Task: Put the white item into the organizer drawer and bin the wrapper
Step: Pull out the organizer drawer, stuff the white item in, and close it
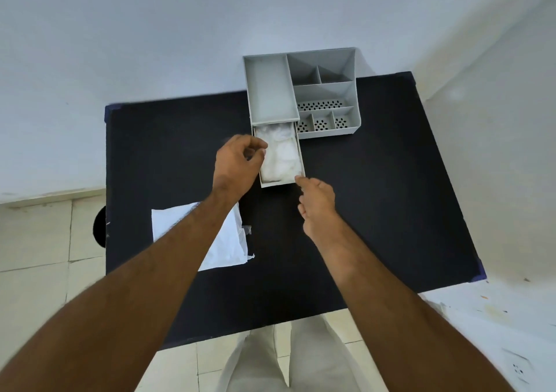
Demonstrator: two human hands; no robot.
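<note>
A grey organizer (325,90) stands at the back of the black table (376,196). Its drawer (278,183) is pulled out toward me. The crumpled white item (282,156) lies inside the drawer and fills it. My left hand (239,163) hovers over the drawer's left edge with fingers curled, thumb and fingertips close together; nothing shows in it. My right hand (317,203) is at the drawer's front right corner, one fingertip touching it. The clear and white wrapper (231,241) lies flat on the table at the left, partly under my left forearm.
The organizer's open compartments, some with perforated floors (322,105), hold nothing visible. A white wall rises behind the table. A dark round object (100,226) shows at the table's left edge above the tiled floor. A wall socket (519,370) is at the lower right.
</note>
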